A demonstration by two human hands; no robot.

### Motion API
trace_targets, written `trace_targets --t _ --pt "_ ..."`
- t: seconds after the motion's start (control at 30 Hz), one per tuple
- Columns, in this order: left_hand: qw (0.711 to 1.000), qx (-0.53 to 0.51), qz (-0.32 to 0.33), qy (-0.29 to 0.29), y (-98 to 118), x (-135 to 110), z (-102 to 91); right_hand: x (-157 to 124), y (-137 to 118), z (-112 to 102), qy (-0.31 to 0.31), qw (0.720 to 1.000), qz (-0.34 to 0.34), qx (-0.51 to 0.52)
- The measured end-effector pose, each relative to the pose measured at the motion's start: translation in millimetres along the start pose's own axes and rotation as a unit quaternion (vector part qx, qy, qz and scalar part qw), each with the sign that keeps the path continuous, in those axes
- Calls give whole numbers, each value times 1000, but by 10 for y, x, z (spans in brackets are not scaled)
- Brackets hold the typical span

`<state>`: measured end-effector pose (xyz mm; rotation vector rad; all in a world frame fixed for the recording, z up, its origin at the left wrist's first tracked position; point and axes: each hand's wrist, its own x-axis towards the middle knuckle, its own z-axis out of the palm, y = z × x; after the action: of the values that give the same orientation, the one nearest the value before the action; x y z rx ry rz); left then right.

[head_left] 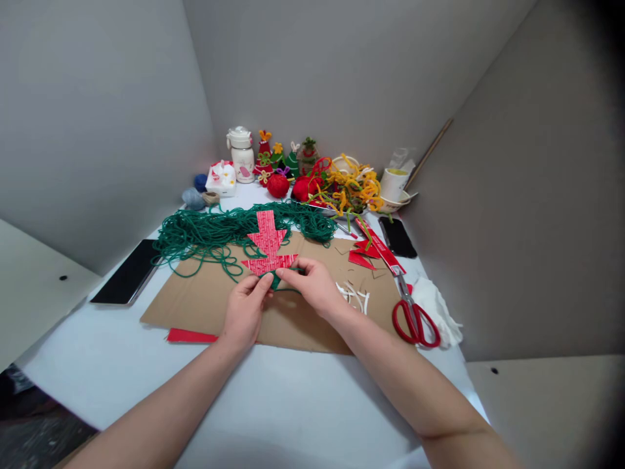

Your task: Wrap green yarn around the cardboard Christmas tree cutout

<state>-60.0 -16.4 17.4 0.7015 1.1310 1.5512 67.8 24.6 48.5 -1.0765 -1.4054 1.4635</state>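
A red tree-shaped cardboard cutout (pixel 268 242) is held just above a brown cardboard sheet (pixel 205 301). My left hand (pixel 245 311) pinches its lower edge from the left. My right hand (pixel 312 284) pinches the lower right edge, fingers closed. Green yarn (pixel 276 281) is wound round the cutout's base between my fingers. A big loose heap of the same green yarn (pixel 215 229) lies behind the cutout.
Red-handled scissors (pixel 413 316) and white tissue (pixel 438 306) lie at the right. A black phone (pixel 397 236) and red paper scraps (pixel 364 253) are behind them. A dark tablet (pixel 127 272) rests at the left. Craft ornaments, a jar (pixel 242 155), a cup (pixel 393 184) and orange yarn (pixel 354 185) crowd the far corner.
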Motion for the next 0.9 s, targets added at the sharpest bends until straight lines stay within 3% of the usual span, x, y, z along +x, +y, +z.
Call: trace_targets --t 0.27,0.53,0.9 --pt "992 -100 -71 -13 52 -15 19 -21 -8 33 12 999 -22 -24" --pt "992 -111 -61 27 72 40 -27 49 38 -40 -10 999 -27 -28" --pt "990 -121 -64 25 96 44 -23 25 -46 -62 15 998 -40 -36"
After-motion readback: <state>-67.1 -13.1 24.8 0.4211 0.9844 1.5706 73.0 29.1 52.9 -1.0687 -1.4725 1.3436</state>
